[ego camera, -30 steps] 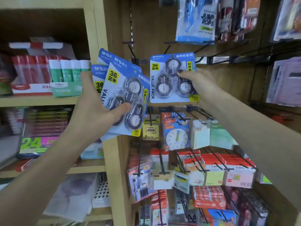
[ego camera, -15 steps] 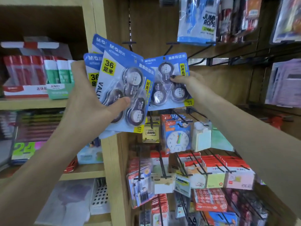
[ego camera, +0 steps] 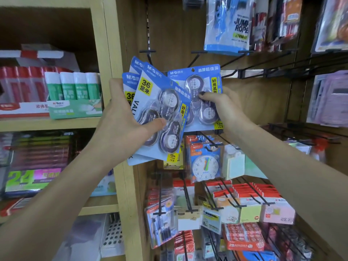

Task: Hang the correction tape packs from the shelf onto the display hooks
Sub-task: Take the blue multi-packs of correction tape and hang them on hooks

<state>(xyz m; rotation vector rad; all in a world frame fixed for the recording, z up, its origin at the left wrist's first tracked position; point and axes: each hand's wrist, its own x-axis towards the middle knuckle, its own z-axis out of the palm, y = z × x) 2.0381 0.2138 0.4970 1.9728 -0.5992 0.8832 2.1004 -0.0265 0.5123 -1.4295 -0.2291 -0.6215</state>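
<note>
Stationery shop aisle, shot from head height looking at a wooden display panel [ego camera: 254,102] with black wire hooks sticking out of it. To the left there's a light wooden shelf unit [ego camera: 111,44] with boxed stock on it.

The left hand [ego camera: 124,125] is gripping a fanned stack of correction tape packs [ego camera: 158,113], thumb pressed across the front blister, fingers wrapped round the back. Blue cards, yellow "36" label, 3 round tapes visible on the front pack. I can make out at least 3 cards in the fan, exact count I can't tell.

The right hand [ego camera: 222,106] is pinching a single pack [ego camera: 203,97] by its right side, thumb on the front plastic. It's held upright against the panel, its left edge tucked behind the fanned stack. Its hang hole sits up top just below a bare hook [ego camera: 195,55], and whether it's actually on a hook I can't tell.

Other stuff: glue sticks [ego camera: 73,85] with green labels in an open box on the left shelf, a jump rope bag [ego camera: 227,25] hanging above, a toy clock pack [ego camera: 205,162] hanging just under the tape packs, and sticky note pads [ego camera: 250,210] in rows on lower hooks. The edges of the shot are a bit blurry.
</note>
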